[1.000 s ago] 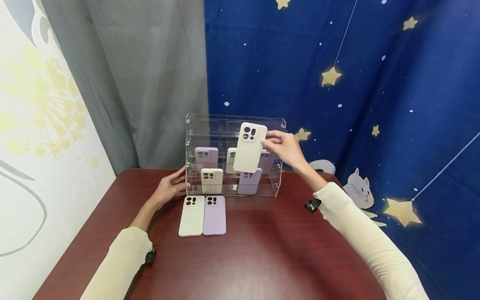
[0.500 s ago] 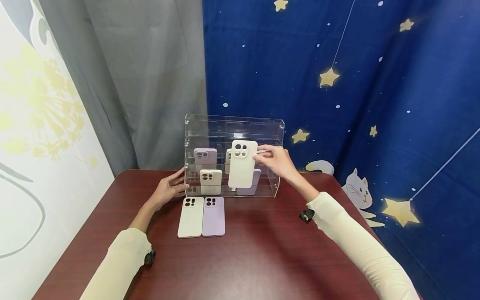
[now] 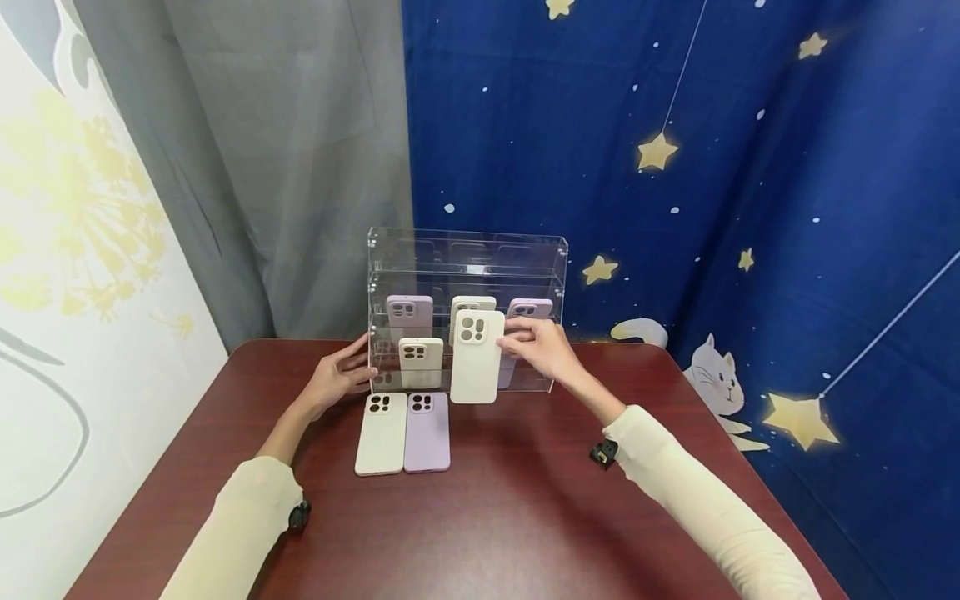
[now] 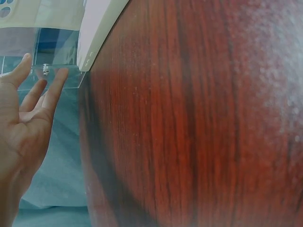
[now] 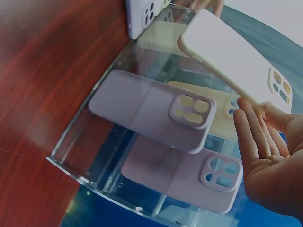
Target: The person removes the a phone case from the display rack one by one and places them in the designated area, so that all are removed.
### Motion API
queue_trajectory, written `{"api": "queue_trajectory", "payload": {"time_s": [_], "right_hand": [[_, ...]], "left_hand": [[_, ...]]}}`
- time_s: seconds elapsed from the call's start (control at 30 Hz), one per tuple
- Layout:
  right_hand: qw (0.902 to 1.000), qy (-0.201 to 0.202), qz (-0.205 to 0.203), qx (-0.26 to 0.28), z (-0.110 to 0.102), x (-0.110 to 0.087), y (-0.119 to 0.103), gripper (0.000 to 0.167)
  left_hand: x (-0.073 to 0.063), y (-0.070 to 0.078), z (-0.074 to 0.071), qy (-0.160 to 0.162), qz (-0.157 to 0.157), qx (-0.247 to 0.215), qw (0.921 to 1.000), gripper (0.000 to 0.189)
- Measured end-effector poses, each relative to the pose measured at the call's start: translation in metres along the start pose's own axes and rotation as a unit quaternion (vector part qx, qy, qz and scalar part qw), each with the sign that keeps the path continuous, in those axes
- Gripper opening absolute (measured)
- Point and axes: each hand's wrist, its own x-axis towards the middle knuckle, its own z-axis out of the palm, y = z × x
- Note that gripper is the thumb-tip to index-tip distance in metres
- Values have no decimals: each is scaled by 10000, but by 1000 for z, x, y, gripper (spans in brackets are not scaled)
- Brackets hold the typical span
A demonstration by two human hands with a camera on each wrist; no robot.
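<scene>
- The cream phone case [image 3: 477, 371] is pinched along its right edge by the thumb and fingers of the right hand [image 3: 546, 346], before the acrylic stand [image 3: 467, 257].
- The stand's left side is touched by the left hand [image 3: 335, 383], its fingers extended.
- The case is judged light, slightly flexible, smooth and hardly fragile; its long edges are best gripped.
</scene>
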Motion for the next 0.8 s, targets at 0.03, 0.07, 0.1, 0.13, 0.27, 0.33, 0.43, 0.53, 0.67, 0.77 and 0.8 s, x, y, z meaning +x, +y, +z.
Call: {"api": "queue_trajectory", "payload": {"time_s": [0.03, 0.07, 0.1, 0.13, 0.27, 0.33, 0.43, 0.53, 0.67, 0.77, 0.8], "right_hand": [[10000, -26, 3, 42, 1, -1, 2, 33], [10000, -50, 1, 68, 3, -2, 4, 33], [9999, -73, -2, 91, 4, -3, 6, 33], [9999, -93, 7, 130, 5, -4, 8, 32], [9994, -157, 111, 275, 9, -9, 13, 30], [9990, -180, 182, 370, 11, -11, 15, 29], [9986, -195, 229, 445, 15, -13, 18, 31], [9986, -198, 265, 413, 19, -14, 21, 33], [9987, -161, 331, 351, 25, -16, 27, 32], [9986, -170, 321, 373, 30, -16, 32, 31], [9986, -186, 306, 385, 32, -17, 34, 31]], "left_hand": [[0, 0, 0, -1, -7, 7, 10000, 81], [0, 0, 0, 17, -16, -12, 10000, 81], [0, 0, 0, 6, -4, -3, 10000, 81], [0, 0, 0, -9, 10, -24, 10000, 81], [2, -1, 0, -45, 30, -73, 10000, 81], [2, -2, -1, -70, 39, -79, 9999, 81], [3, -3, -2, -70, 45, -75, 9999, 81], [4, -4, -3, -64, 43, -105, 9999, 81], [4, -4, -3, -78, 37, -131, 9999, 81], [3, -4, -2, -86, 31, -116, 9999, 81], [3, -4, -2, -75, 23, -101, 9999, 81]]}}
